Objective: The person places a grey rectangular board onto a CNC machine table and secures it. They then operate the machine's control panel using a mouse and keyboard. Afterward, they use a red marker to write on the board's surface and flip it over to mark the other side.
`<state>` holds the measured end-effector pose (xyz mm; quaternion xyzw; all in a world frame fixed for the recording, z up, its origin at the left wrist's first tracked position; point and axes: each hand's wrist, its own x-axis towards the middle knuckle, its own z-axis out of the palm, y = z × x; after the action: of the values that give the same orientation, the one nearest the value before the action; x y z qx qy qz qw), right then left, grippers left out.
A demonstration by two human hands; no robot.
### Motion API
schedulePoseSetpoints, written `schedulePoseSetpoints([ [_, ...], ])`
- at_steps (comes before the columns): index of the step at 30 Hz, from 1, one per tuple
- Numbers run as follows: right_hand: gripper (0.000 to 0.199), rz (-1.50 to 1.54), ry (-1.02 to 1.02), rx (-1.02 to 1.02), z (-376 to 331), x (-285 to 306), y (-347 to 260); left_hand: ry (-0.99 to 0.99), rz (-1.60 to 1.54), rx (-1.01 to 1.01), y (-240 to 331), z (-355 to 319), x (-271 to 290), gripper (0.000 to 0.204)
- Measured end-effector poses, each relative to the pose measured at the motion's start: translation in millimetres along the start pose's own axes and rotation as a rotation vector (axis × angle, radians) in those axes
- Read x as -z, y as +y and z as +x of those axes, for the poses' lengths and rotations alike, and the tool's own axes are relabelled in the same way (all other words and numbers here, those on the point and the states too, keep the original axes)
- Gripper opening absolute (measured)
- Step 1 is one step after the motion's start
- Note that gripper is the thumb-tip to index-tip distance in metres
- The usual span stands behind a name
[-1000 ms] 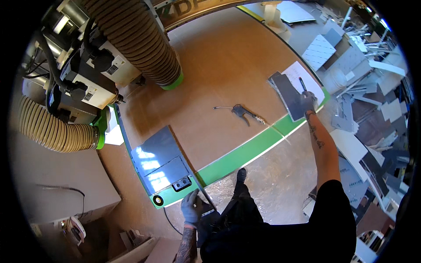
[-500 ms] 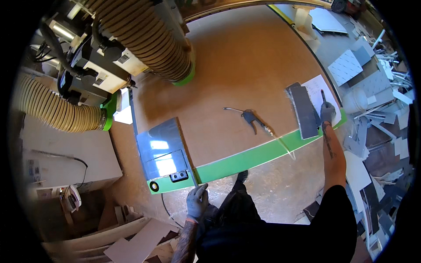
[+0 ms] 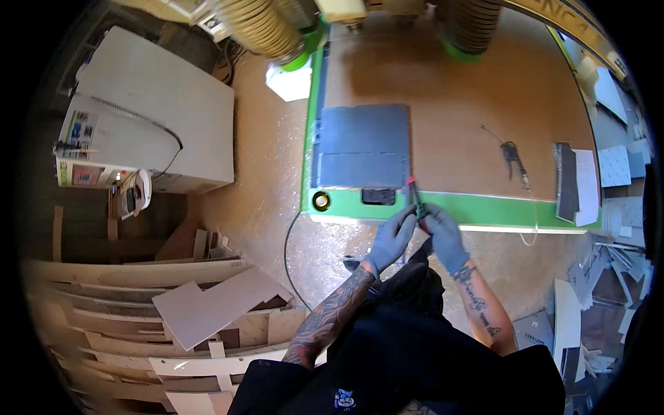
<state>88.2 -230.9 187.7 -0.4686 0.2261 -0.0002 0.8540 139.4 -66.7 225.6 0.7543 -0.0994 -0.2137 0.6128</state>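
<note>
Both my hands, in grey gloves, meet over the near green edge of a brown-topped machine table (image 3: 477, 138). My right hand (image 3: 444, 238) is closed around a slim dark pen-like tool (image 3: 418, 202); a small red tip shows just beyond it. Close against it, my left hand (image 3: 393, 241) is closed too, its fingertips beside the tool; what it grips is blurred. Just ahead on the left lies a dark grey sheet (image 3: 363, 142) with a line across it. A black control box (image 3: 378, 197) sits at the sheet's near edge.
An air blow gun (image 3: 510, 159) with a hose lies on the table to the right. Beyond it are a dark grey strip (image 3: 567, 183) and a white paper (image 3: 586, 185). Ribbed ducts (image 3: 259, 31) hang above. Offcuts (image 3: 221, 311) stand at lower left; more scraps lie at right.
My right hand has left the paper at the right and come over beside my left hand, bringing the pen-like tool. My view has turned left, and the sheet now appears nearer the middle.
</note>
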Motion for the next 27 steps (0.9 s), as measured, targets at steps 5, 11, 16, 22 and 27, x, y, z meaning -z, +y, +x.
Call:
schedulePoseSetpoints([
  [5,0.022,-0.743,-0.120,0.243,-34.8,-116.1,80.1,-0.044,0.203,0.089,-40.1,-52.8,119.3,0.036],
  [11,0.021,-0.306,0.035,-0.113,-48.2,-204.5,96.1,-0.133,0.480,-0.329,-49.1,-85.2,216.9,0.039],
  [16,0.029,-0.243,0.104,0.034,-43.7,-247.3,63.8,-0.248,0.508,-0.201,-35.6,-84.2,256.4,0.036],
  [22,0.024,-0.160,-0.130,-0.169,-13.3,-269.0,63.3,-0.320,0.178,0.040,-20.1,-68.1,264.0,0.029],
  [27,0.030,-0.223,-0.251,-0.098,27.8,-278.8,52.4,-0.181,0.171,0.006,-0.7,-45.1,265.1,0.030],
])
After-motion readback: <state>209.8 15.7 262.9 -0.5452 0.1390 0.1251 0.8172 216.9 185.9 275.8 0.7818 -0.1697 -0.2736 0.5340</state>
